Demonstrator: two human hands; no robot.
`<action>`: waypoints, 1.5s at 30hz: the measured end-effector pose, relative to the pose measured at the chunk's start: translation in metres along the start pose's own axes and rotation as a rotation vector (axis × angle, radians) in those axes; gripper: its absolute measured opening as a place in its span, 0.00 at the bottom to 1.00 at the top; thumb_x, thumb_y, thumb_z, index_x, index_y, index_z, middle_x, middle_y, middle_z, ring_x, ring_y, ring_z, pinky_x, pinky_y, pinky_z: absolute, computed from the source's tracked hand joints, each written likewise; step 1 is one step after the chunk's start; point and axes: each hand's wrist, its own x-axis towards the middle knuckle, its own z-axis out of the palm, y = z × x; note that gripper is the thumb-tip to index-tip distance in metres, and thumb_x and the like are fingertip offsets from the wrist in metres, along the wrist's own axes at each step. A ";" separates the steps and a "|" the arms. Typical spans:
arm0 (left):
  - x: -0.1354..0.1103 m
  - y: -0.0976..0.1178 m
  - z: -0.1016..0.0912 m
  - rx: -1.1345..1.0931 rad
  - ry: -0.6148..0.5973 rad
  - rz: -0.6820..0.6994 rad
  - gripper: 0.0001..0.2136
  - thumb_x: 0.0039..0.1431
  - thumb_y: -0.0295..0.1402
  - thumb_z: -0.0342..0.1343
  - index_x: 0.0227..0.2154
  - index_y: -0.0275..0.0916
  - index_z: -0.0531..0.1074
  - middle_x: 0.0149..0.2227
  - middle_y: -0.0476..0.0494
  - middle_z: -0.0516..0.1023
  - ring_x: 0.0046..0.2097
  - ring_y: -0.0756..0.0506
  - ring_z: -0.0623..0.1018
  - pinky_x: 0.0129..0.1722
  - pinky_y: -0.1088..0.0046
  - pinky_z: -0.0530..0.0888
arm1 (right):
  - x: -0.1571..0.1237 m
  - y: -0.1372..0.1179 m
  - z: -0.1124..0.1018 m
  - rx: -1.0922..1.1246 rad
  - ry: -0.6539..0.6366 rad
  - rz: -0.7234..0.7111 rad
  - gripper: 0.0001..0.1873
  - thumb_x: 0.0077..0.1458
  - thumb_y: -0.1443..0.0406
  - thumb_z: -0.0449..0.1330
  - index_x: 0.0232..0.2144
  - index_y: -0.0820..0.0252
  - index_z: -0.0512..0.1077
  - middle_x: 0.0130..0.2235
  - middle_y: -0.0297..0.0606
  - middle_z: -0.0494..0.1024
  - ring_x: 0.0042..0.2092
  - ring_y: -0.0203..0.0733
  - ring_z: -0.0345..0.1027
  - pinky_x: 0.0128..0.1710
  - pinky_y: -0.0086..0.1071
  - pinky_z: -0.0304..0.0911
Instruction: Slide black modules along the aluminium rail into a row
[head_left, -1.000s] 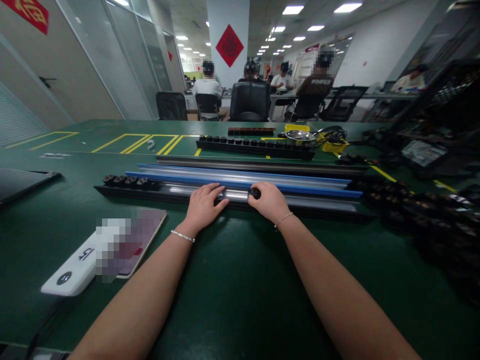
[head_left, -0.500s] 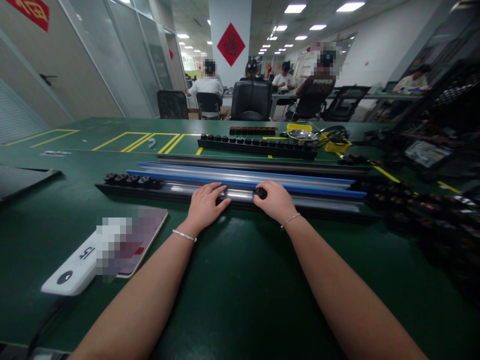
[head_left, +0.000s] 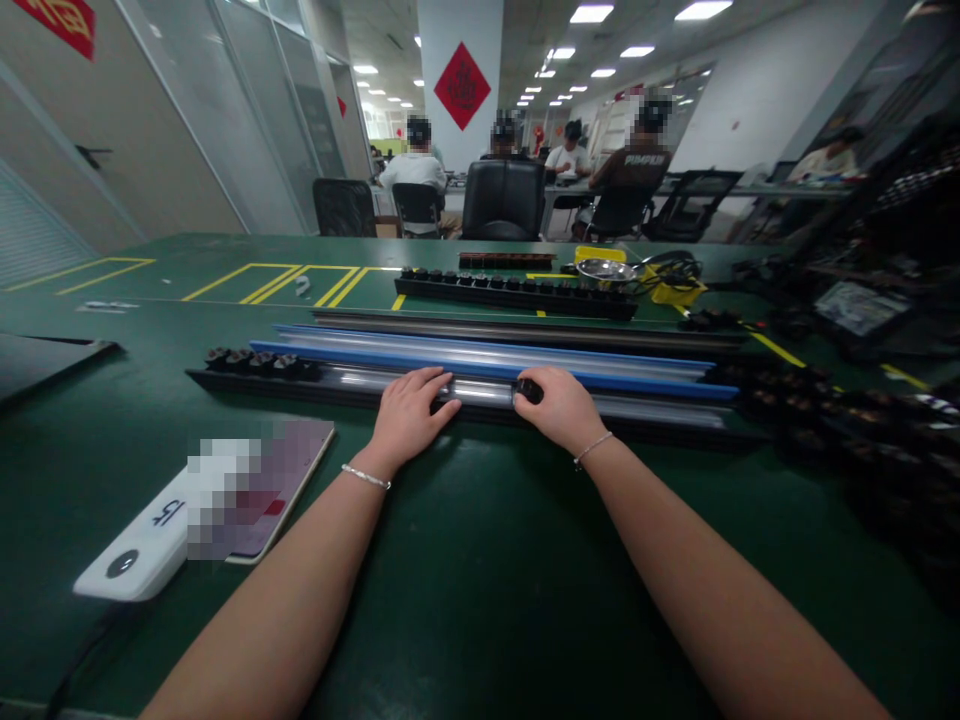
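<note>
My left hand [head_left: 411, 415] rests across the middle of a long black rail [head_left: 480, 410] with a shiny clear channel. Its thumb and fingers are apart, with the channel showing between them. Just to the right, my right hand [head_left: 561, 408] pinches a small black part [head_left: 529, 390] over the same channel; the fingers hide some of it. Several similar black parts [head_left: 251, 360] sit in a row at the rail's left end. Directly behind lies a blue-edged rail [head_left: 495, 365] with a clear middle.
Farther back are a dark rail [head_left: 525, 328], a black rack [head_left: 517, 297] filled with small parts, and a metal bowl [head_left: 606, 270]. Dark parts are heaped [head_left: 847, 410] at the right. A white device [head_left: 139, 550] and a phone [head_left: 292, 480] lie front left. People [head_left: 416, 170] sit beyond.
My right hand has shifted slightly right along the rail with the black part in its fingers. My left hand stays on the rail. The view has moved a little.
</note>
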 end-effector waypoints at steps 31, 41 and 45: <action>0.000 0.000 -0.002 0.004 -0.036 -0.005 0.22 0.61 0.46 0.46 0.55 0.46 0.66 0.58 0.46 0.68 0.59 0.41 0.67 0.57 0.59 0.62 | -0.006 0.015 0.000 0.009 0.070 -0.031 0.10 0.49 0.64 0.55 0.34 0.59 0.73 0.37 0.41 0.76 0.41 0.47 0.66 0.43 0.38 0.60; 0.000 0.000 -0.003 0.008 -0.032 -0.001 0.22 0.61 0.46 0.46 0.55 0.45 0.66 0.58 0.46 0.68 0.58 0.41 0.67 0.58 0.58 0.62 | -0.008 0.014 -0.005 0.022 0.081 -0.021 0.09 0.47 0.65 0.56 0.33 0.59 0.73 0.36 0.40 0.76 0.40 0.45 0.67 0.43 0.37 0.60; -0.001 -0.001 -0.002 0.011 -0.027 -0.002 0.22 0.61 0.46 0.46 0.55 0.45 0.66 0.58 0.46 0.68 0.58 0.41 0.67 0.57 0.58 0.62 | -0.008 0.016 -0.005 0.023 0.078 -0.040 0.09 0.48 0.66 0.56 0.33 0.59 0.73 0.36 0.40 0.76 0.40 0.45 0.67 0.43 0.37 0.61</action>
